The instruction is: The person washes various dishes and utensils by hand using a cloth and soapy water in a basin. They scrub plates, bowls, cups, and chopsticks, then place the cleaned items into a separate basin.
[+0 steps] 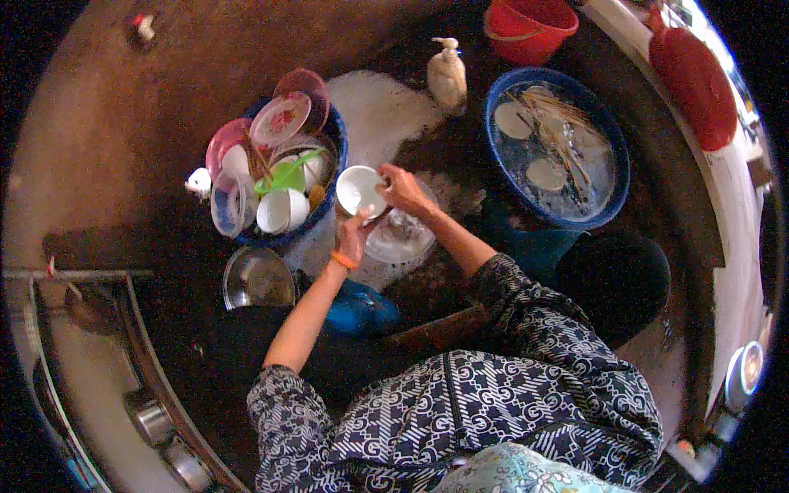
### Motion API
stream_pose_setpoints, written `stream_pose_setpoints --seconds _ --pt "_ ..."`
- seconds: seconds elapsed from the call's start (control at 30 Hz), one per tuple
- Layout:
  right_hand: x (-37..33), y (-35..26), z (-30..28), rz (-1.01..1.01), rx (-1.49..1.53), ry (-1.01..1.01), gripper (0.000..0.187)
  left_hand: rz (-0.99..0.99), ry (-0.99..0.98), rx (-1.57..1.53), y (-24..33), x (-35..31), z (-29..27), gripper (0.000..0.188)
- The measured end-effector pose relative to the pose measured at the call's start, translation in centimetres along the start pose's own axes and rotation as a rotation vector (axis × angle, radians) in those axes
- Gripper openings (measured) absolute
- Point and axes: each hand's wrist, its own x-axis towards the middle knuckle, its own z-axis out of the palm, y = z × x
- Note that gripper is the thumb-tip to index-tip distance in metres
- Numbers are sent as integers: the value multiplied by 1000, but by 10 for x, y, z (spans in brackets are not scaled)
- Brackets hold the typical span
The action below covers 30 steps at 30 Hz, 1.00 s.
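A white bowl point(355, 191) is held up between my two hands, its hollow side facing me. My left hand point(352, 235), with an orange band at the wrist, grips the bowl's lower edge. At the right rim the curled fingers of my right hand point(403, 191) close on the bowl; whether they also hold something small is hidden. Just below and behind my hands a clear plastic basin point(413, 246) rests on the wet floor. To the left, a blue tub point(339, 131) is heaped with white bowls point(283, 211), pink plastic dishes point(282, 117) and a green ladle-like utensil point(286, 175).
At the right a blue basin point(622, 177) holds water, chopsticks point(567, 140) and pale bowls. A pump bottle point(448, 76) and a red bucket point(534, 33) stand at the far side. Nearer are a metal pot point(260, 282) and a blue object point(362, 308).
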Motion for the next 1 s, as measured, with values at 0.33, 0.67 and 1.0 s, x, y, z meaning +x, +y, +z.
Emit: stream_pose_setpoints --seconds 0.33,0.67,1.0 --pt "-30 83 20 -208 -821 -180 47 275 674 592 -7 39 -58 38" --pt "-9 16 -10 -101 -224 -640 47 489 398 1110 -28 38 -69 37" --pt "0 -36 -13 -211 428 -201 54 345 67 1004 -47 68 -103 41"
